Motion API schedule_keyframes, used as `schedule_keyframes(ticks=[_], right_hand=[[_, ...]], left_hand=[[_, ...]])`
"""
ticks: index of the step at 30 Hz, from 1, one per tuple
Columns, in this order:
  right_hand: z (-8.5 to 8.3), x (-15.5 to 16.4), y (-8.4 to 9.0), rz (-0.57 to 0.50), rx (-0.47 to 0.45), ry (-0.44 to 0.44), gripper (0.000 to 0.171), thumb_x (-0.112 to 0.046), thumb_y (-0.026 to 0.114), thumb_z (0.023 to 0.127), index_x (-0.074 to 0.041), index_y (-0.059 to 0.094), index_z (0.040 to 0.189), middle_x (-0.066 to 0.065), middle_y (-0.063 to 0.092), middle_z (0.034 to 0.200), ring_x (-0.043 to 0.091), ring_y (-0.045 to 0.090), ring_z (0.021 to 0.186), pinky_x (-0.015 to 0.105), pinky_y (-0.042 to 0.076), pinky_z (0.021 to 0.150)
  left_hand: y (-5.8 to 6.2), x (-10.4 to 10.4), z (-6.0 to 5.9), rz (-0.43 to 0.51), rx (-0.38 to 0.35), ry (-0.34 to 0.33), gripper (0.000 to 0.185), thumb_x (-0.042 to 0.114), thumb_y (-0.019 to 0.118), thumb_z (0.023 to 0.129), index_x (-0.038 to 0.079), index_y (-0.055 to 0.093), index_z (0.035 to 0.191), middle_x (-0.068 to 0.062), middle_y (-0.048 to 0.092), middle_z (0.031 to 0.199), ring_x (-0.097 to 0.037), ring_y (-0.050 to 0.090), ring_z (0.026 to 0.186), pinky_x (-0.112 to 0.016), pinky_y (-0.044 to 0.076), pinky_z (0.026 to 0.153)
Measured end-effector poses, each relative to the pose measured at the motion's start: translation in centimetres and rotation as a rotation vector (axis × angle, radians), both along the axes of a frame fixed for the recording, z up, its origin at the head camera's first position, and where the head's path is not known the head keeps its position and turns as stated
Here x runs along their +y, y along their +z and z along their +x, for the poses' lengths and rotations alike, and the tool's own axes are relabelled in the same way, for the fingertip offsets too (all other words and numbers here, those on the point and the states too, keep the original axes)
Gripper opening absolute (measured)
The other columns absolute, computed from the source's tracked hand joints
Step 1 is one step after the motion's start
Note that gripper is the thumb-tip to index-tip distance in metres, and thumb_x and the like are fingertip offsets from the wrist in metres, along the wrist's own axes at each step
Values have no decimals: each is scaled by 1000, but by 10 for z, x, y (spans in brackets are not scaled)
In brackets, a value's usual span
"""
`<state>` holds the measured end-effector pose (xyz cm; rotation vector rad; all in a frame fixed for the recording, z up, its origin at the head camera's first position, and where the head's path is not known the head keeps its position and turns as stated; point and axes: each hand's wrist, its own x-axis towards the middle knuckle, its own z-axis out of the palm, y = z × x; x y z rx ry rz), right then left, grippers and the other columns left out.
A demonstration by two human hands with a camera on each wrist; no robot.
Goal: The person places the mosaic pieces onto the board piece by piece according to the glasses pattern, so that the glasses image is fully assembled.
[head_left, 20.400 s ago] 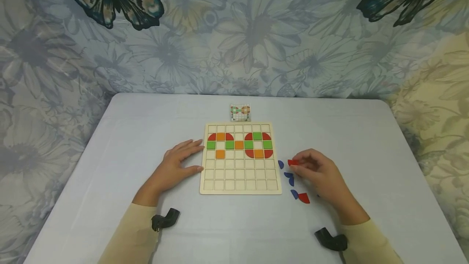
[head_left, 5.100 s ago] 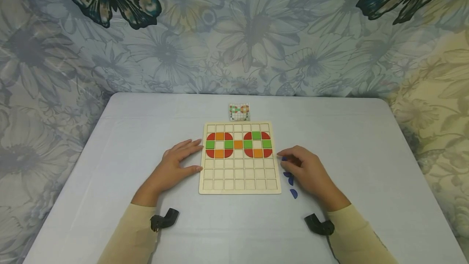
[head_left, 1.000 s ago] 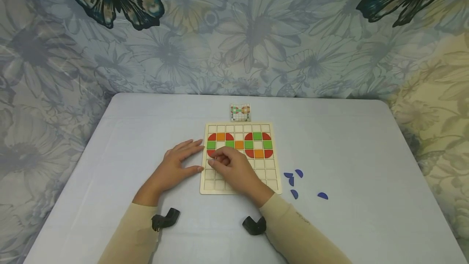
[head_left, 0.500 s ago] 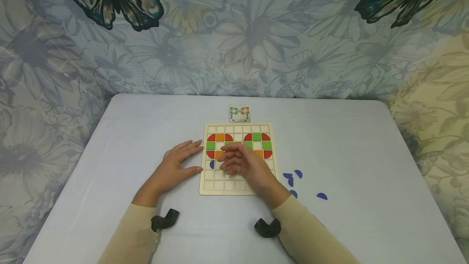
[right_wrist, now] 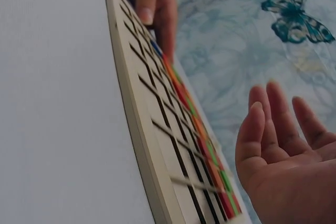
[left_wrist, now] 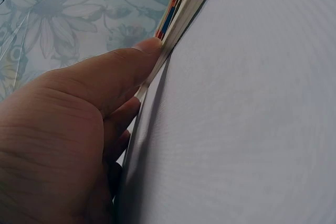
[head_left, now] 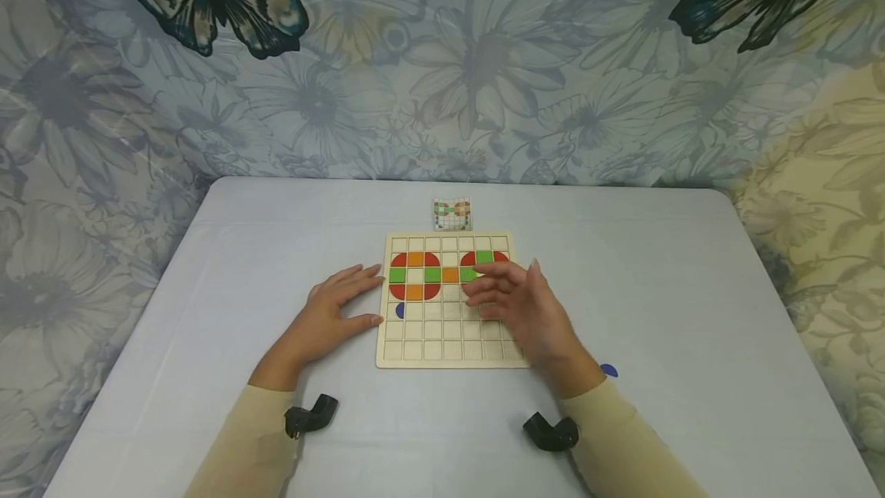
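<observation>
A wooden grid board (head_left: 432, 329) lies on the table, bearing two ring patterns of red, orange and green pieces joined by an orange square (head_left: 450, 275). Below the left ring sits one blue half-round piece (head_left: 400, 311). My left hand (head_left: 332, 321) rests at the board's left edge, fingertips and thumb touching it; the left wrist view shows the thumb (left_wrist: 121, 69) against the rim. Over the board's right side hovers my right hand (head_left: 528, 313), fingers relaxed and holding nothing, partly covering the right ring. In the right wrist view its palm (right_wrist: 294, 166) faces up, apart from the board.
A small pattern card (head_left: 452, 214) lies behind the board. Another blue half-round piece (head_left: 609, 370) shows beside the right wrist; the other loose blue pieces are hidden behind the hand and forearm. A flowered cloth (head_left: 442, 83) hangs behind the white table (head_left: 664, 267).
Over the last second my right hand has let go of a blue half-round piece in a left-column cell and moved right, its fingers loosening. The left hand has stayed put.
</observation>
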<state>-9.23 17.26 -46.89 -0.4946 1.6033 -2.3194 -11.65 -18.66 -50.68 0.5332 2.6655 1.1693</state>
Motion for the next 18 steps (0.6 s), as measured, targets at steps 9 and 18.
schedule_keyframes(ticks=[9,18], right_hand=[[2,51,2,132,18,-125,75,-54,21,118,7,52,150,28,64,132,44,63,121,45,54,101],[9,101,-9,307,45,-258,63,-42,21,120,2,55,151,30,63,133,38,64,121,36,53,98]], left_hand=[[-2,0,1,-12,3,3,70,35,90,93,19,63,156,8,47,167,-27,29,160,-63,17,123],[-2,0,0,-21,-4,3,69,36,89,94,20,63,157,12,46,167,-23,29,160,-61,19,122]])
